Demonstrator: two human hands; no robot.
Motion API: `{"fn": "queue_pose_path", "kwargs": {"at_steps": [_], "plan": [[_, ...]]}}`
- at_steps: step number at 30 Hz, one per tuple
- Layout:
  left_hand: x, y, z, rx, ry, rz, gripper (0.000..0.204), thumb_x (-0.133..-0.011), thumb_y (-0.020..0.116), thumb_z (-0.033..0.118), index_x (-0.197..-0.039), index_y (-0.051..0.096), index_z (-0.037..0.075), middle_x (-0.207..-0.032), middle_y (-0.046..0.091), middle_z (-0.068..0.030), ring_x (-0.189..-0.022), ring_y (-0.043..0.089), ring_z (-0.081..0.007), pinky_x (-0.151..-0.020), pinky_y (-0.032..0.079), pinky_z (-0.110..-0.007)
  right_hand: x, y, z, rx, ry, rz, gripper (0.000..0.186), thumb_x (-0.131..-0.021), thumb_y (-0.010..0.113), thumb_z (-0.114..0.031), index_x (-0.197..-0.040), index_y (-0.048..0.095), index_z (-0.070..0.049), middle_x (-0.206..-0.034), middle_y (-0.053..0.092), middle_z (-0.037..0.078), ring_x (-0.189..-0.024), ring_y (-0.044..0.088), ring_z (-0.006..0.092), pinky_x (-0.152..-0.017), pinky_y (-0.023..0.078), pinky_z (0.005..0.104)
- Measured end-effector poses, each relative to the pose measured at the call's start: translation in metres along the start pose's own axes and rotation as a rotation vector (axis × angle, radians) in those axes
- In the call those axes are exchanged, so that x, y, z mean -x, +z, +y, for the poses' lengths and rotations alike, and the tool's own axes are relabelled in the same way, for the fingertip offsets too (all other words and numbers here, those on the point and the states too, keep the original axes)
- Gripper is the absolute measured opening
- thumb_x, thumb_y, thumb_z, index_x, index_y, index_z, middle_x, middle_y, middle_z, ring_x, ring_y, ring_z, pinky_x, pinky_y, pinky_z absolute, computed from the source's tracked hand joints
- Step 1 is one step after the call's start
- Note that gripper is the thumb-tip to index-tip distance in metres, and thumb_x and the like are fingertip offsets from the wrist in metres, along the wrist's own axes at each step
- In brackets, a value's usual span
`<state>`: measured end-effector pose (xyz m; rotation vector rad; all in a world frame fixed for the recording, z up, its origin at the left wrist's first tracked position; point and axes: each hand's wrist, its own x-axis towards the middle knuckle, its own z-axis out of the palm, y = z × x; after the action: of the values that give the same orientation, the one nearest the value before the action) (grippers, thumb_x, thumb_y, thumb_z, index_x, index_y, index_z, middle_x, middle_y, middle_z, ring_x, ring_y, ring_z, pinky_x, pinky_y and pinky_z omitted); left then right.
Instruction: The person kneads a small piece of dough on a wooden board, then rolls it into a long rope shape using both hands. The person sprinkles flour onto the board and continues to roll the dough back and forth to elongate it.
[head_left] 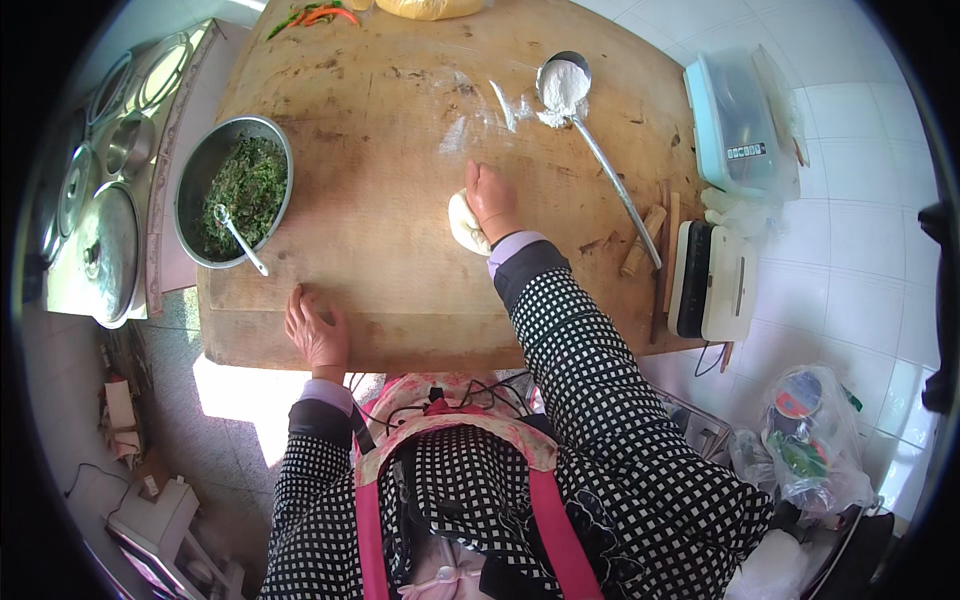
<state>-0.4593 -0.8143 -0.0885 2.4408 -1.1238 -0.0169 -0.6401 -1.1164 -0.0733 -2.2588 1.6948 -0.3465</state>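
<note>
Wooden table (370,220): widest passage runs between metal bowl (188,200), left, and dough (462,225) at right hand (490,200). Spoon (243,245) handle overhangs bowl rim, intruding slightly. Left hand (318,332) blocks near edge below bowl. Right side: narrower gap between right forearm and slanting ladle (611,182); beyond it, wooden sticks (645,240) and black-and-white appliance (725,285) crowd the edge.

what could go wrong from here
The ladle is heaped with flour, so if the right forearm swung outward and knocked its long handle, more might spill.

The spoon sticks out over the rim of the bowl, toward the left hand; a bump could flick greens onto the table.
</note>
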Motion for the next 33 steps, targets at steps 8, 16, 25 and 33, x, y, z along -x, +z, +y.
{"fn": "queue_pose_path", "kwargs": {"at_steps": [8,16,25,33], "plan": [[0.0,-0.002,0.001,0.027,0.009,0.009,0.034,-0.08,0.063,0.022,-0.108,0.053,0.005,-0.132,0.048,-0.014,-0.125,0.041,-0.0325,-0.104,0.03,-0.045,0.087,-0.043,-0.019,-0.077,-0.015,0.074,0.024,-0.081,0.063,-0.029,-0.091,0.061,-0.008,-0.091,0.063,0.014,-0.089,0.058,0.0336,-0.078,0.043,0.0453],[-0.001,0.0,0.0,0.029,-0.025,-0.011,0.031,-0.08,0.063,0.021,-0.105,0.054,0.005,-0.133,0.048,-0.0145,-0.126,0.041,-0.0323,-0.104,0.031,-0.045,0.115,0.005,-0.032,0.031,-0.173,0.387,0.018,-0.078,0.062,-0.024,-0.089,0.056,-0.011,-0.092,0.057,0.009,-0.089,0.053,0.0302,-0.079,0.037,0.0434],[-0.002,-0.003,-0.002,0.042,-0.021,-0.06,0.031,-0.079,0.064,0.021,-0.105,0.053,0.007,-0.135,0.046,-0.015,-0.125,0.041,-0.0339,-0.104,0.03,-0.045,0.03,0.015,-0.034,0.019,-0.074,0.352,0.019,-0.085,0.058,-0.026,-0.079,0.058,-0.008,-0.079,0.058,0.01,-0.083,0.054,0.0317,-0.075,0.041,0.0451],[0.0,-0.003,-0.004,0.11,-0.038,-0.04,0.029,-0.079,0.064,0.019,-0.104,0.055,0.008,-0.135,0.046,-0.0138,-0.127,0.04,-0.0324,-0.105,0.028,-0.046,-0.008,0.007,-0.026,0.208,-0.252,0.365,0.031,-0.091,0.05,-0.032,-0.103,0.06,-0.006,-0.119,0.052,0.015,-0.111,0.049,0.0335,-0.088,0.042,0.0427]]}}
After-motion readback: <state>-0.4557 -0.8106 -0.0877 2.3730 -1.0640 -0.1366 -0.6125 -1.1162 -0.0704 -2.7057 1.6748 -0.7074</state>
